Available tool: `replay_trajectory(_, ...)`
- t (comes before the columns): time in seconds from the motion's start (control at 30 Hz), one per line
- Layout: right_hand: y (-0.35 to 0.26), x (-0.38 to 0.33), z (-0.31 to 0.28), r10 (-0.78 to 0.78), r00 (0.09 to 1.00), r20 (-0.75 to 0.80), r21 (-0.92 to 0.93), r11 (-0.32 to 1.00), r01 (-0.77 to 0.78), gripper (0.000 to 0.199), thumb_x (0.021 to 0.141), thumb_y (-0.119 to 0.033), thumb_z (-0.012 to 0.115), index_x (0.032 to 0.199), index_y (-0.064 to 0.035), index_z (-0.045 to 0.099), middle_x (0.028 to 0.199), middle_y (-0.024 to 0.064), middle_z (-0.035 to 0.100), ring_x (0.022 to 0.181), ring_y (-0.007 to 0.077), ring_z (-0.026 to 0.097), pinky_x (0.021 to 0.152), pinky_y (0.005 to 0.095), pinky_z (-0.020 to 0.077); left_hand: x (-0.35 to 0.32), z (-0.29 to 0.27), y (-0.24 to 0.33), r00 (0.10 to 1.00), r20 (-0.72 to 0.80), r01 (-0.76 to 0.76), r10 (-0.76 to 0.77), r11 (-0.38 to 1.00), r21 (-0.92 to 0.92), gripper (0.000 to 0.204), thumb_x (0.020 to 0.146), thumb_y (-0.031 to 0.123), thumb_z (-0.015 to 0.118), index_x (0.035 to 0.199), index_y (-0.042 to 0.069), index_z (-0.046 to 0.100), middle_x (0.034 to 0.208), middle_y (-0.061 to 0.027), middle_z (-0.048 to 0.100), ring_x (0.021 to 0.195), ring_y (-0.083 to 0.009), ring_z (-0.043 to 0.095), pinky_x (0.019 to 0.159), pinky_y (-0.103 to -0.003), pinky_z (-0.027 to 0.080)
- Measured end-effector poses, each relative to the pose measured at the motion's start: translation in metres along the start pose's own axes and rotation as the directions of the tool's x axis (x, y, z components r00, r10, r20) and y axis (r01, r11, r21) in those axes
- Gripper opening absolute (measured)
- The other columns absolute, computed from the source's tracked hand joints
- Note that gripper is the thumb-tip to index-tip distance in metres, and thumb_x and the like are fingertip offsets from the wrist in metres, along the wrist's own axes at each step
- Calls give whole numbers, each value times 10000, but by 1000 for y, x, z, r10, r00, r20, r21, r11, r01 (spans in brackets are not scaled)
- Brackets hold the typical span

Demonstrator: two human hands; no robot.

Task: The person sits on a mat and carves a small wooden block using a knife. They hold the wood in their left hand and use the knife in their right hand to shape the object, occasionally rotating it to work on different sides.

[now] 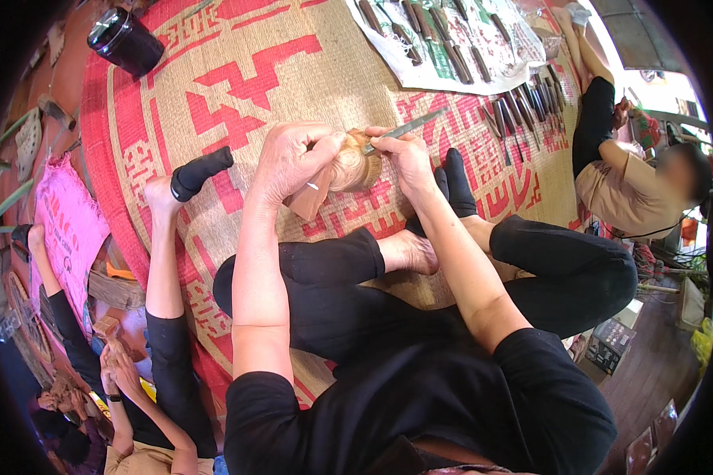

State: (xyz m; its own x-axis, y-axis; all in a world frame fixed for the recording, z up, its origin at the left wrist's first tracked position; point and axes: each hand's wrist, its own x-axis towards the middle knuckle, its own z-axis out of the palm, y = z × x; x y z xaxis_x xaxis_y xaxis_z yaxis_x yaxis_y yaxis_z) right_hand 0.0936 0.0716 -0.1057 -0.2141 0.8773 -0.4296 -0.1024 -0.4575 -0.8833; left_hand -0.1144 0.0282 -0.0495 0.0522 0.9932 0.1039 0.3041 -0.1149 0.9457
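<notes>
My left hand (297, 158) is closed on a wood carving (353, 168), pale and rounded on top, with a squared reddish-brown block (306, 202) at its lower left. In my right hand (404, 156) is a thin, flat grey tool (420, 123) that looks like a file, pinched between the fingers. One end of it meets the top right of the carving, and the other sticks out up and to the right. The fingers partly hide where tool and wood touch. Both hands are above the patterned mat (341, 71), in front of my crossed legs.
Several wood-handled carving tools (523, 107) lie in a row on the mat at right, with more on a white sheet (420, 75). A dark lidded canister (127, 43) stands far left. One person (634, 178) sits at right; another's hands (117, 368) hold wood at lower left.
</notes>
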Motion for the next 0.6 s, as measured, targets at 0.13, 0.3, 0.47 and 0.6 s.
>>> replay_trajectory(0.13, -7, -17, 15, -27, 998, 50, 20, 999, 26, 290, 750, -52, 647, 1028, 31, 656, 954, 99, 672, 891, 160, 608, 864, 286, 436, -3, -1, 2, 1000, 4, 20, -20, 1000, 24, 314, 808, 176, 573, 616, -18, 417, 540, -76, 357, 506, -126, 372, 509, -313, 331)
replay_trajectory(0.3, -1, -12, 12, -2, 1000, 22, 11, 1000, 2, 295, 750, -67, 649, 1032, 20, 663, 930, 88, 679, 889, 153, 610, 866, 280, 433, -2, -1, 3, 1000, 24, 1, -1, 1000, 12, 311, 796, 180, 577, 611, -18, 424, 539, -79, 358, 501, -137, 379, 508, -322, 335)
replay_trajectory(0.47, -2, -10, 5, -8, 998, 59, 37, 999, 6, 286, 749, -65, 642, 1018, 29, 665, 921, 100, 679, 881, 156, 610, 857, 277, 434, -2, -1, 4, 999, 41, 21, -22, 1000, 13, 311, 790, 185, 579, 606, -16, 429, 535, -77, 352, 491, -137, 381, 495, -324, 332)
replay_trajectory(0.6, -6, -15, 17, 86, 992, 89, 31, 996, -89, 322, 747, -54, 629, 1049, 59, 639, 983, 133, 661, 927, 183, 596, 894, 294, 419, -1, 0, 0, 998, 50, -30, 27, 998, 47, 298, 790, 198, 580, 617, -9, 454, 543, -94, 373, 483, -156, 397, 490, -325, 341)
